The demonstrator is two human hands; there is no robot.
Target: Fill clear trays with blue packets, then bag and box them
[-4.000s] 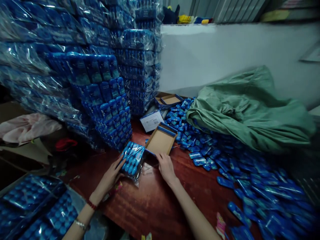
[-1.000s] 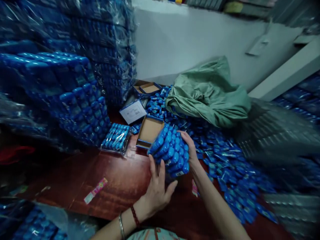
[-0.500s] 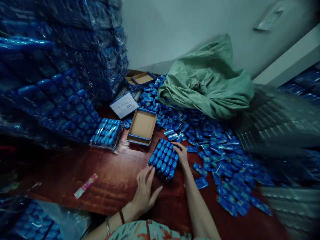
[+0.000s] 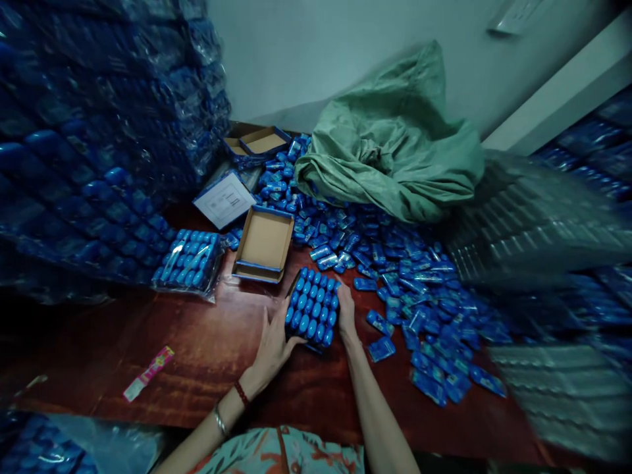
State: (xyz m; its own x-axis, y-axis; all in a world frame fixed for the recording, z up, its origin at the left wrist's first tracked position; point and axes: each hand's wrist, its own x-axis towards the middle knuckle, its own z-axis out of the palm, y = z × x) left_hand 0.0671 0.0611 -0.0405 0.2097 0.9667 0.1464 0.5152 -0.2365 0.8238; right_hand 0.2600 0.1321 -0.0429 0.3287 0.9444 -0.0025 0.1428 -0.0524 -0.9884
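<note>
A tray-like block of glossy blue rounded cases (image 4: 312, 308), set in neat rows, sits between my hands over the reddish-brown table. My left hand (image 4: 270, 341) presses against its left side, thumb along the near edge. Along the right side my right hand (image 4: 346, 311) is wrapped, its fingertips partly hidden behind the block. Just beyond lies a shallow cardboard box (image 4: 264, 238) with blue edges. To the left is a clear-wrapped pack of similar blue cases (image 4: 188, 261).
Loose blue cases (image 4: 415, 283) spread in a heap across the right and back, partly under a green cloth sack (image 4: 390, 145). Wrapped stacks (image 4: 108, 125) rise at left. Clear plastic trays (image 4: 538, 224) pile at right. A pink strip (image 4: 149, 374) lies on the table (image 4: 207, 349).
My left hand has moved up from the block's near corner to grip its left side. The right hand has slid lower along the right side. The whole view has shifted slightly.
</note>
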